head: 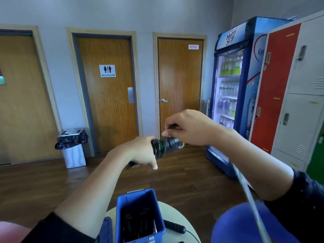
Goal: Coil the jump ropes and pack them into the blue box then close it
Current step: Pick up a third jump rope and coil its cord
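Gripping rope handles point(164, 146), left hand point(142, 151) fingers clamped, right hand point(188, 128) fingers pinching cord.

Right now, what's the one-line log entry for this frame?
stage: coiling | left hand: grips rope handles | right hand: winds cord | blue box: open, ropes inside | spare handle: on table
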A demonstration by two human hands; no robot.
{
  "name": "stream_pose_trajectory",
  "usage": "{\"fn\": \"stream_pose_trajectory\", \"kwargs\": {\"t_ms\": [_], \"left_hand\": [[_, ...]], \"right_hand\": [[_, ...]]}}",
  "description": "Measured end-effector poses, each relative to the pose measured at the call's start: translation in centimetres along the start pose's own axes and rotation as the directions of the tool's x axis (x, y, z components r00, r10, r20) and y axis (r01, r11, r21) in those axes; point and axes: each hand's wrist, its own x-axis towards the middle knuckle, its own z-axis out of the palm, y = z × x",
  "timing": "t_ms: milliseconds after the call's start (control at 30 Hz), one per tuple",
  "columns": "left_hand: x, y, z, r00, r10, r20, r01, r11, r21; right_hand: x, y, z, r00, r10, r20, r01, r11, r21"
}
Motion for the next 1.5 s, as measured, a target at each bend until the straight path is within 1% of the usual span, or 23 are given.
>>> {"fn": "stream_pose_trajectory", "kwargs": {"t_ms": [67, 133, 233, 300, 367, 433, 467, 567, 633, 700, 833, 900, 967, 1033, 1067, 1133, 1200, 1233, 1267, 1300, 1367, 1433, 1500], "left_hand": [[-0.1, -0.1, 0.1, 0.986, 0.113, 0.121, -0.116, 0.993, 0.026], [-0.5, -0.3, -0.2, 0.961, 0.222, 0.163, -0.218, 0.975, -0.043], [-1.3, -0.2, -0.7, 0.882, 0.459, 0.108, -0.428, 0.875, -0.228], [-1.8, 0.0, -1.2, 0.845, 0.533, 0.039, -0.487, 0.798, -0.356], [-2.0, -0.3, -1.6, 0.832, 0.551, -0.06, -0.518, 0.736, -0.436], [-1.9, -0.4, -1.6, 0.833, 0.528, -0.163, -0.536, 0.701, -0.469], [-1.7, -0.3, -1.5, 0.827, 0.521, -0.211, -0.55, 0.674, -0.493], [-1.1, 0.3, -0.6, 0.797, 0.519, -0.309, -0.59, 0.557, -0.584], [-0.7, 0.5, -0.1, 0.799, 0.493, -0.344, -0.582, 0.493, -0.646], [-0.4, 0.4, 0.2, 0.842, 0.413, -0.348, -0.524, 0.467, -0.712], [0.0, 0.0, 0.0, 0.915, 0.198, -0.351, -0.403, 0.497, -0.768], [0.4, -0.5, -0.5, 0.933, 0.049, -0.355, -0.324, 0.539, -0.777], [1.0, -1.3, -0.8, 0.934, -0.091, -0.344, -0.205, 0.652, -0.73], [1.4, -1.8, -0.6, 0.928, -0.179, -0.327, -0.051, 0.809, -0.586], [1.5, -1.8, -0.4, 0.926, -0.206, -0.316, 0.027, 0.873, -0.487], [1.6, -1.2, 0.0, 0.941, -0.229, -0.247, 0.143, 0.935, -0.324], [1.3, 0.0, 0.1, 0.977, -0.174, -0.123, 0.147, 0.968, -0.201], [1.1, 0.5, 0.1, 0.992, -0.116, -0.059, 0.107, 0.985, -0.133], [0.9, 0.9, -0.1, 0.999, -0.052, 0.012, 0.052, 0.996, -0.075], [0.7, 1.1, -0.2, 0.996, 0.01, 0.085, -0.007, 0.999, -0.035], [0.3, 0.7, -0.4, 0.97, 0.111, 0.216, -0.113, 0.994, -0.007], [-0.4, 0.5, -0.6, 0.937, 0.245, 0.247, -0.24, 0.969, -0.051], [-1.2, 0.6, -1.0, 0.884, 0.419, 0.205, -0.394, 0.906, -0.152]], "right_hand": [[0.9, 1.0, -0.1, 0.991, -0.126, 0.041, 0.117, 0.977, 0.179], [1.6, 2.1, 0.3, 0.985, -0.169, 0.037, 0.143, 0.917, 0.372], [1.9, 2.9, 0.8, 0.991, -0.122, 0.057, 0.059, 0.776, 0.628], [1.4, 3.5, 1.4, 0.99, -0.121, 0.066, 0.039, 0.704, 0.709], [0.5, 4.2, 1.9, 0.997, -0.022, 0.078, -0.045, 0.659, 0.751], [-0.1, 4.4, 2.9, 0.991, 0.084, 0.1, -0.131, 0.633, 0.763], [-0.1, 4.3, 3.6, 0.986, 0.119, 0.12, -0.168, 0.621, 0.765], [0.1, 3.3, 5.3, 0.965, 0.206, 0.159, -0.247, 0.526, 0.814], [0.0, 2.6, 5.8, 0.951, 0.278, 0.139, -0.273, 0.535, 0.799], [-0.3, 2.2, 5.7, 0.923, 0.364, 0.127, -0.333, 0.586, 0.738], [-1.2, 1.8, 6.3, 0.903, 0.425, 0.067, -0.386, 0.733, 0.56], [-1.7, 1.8, 6.4, 0.897, 0.437, 0.068, -0.412, 0.768, 0.49], [-2.2, 1.6, 6.2, 0.895, 0.429, 0.121, -0.434, 0.774, 0.461], [-2.5, 0.9, 5.7, 0.91, 0.388, 0.143, -0.411, 0.814, 0.41], [-2.6, 0.5, 5.2, 0.931, 0.348, 0.109, -0.364, 0.865, 0.346], [-2.2, 0.0, 3.9, 0.976, 0.218, -0.009, -0.216, 0.971, 0.1], [-1.3, -0.2, 2.3, 0.997, 0.033, -0.074, -0.043, 0.991, -0.126], [-0.8, -0.1, 1.6, 0.997, -0.053, -0.063, 0.043, 0.987, -0.157], [-0.3, 0.0, 1.0, 0.991, -0.125, -0.037, 0.12, 0.986, -0.113], [0.1, 0.3, 0.5, 0.985, -0.173, -0.006, 0.173, 0.985, -0.017], [0.9, 1.0, -0.1, 0.98, -0.199, 0.022, 0.188, 0.952, 0.239], [1.7, 2.2, 0.1, 0.981, -0.192, 0.026, 0.156, 0.86, 0.486], [2.4, 3.2, 0.8, 0.989, -0.144, 0.018, 0.096, 0.741, 0.664]]}}
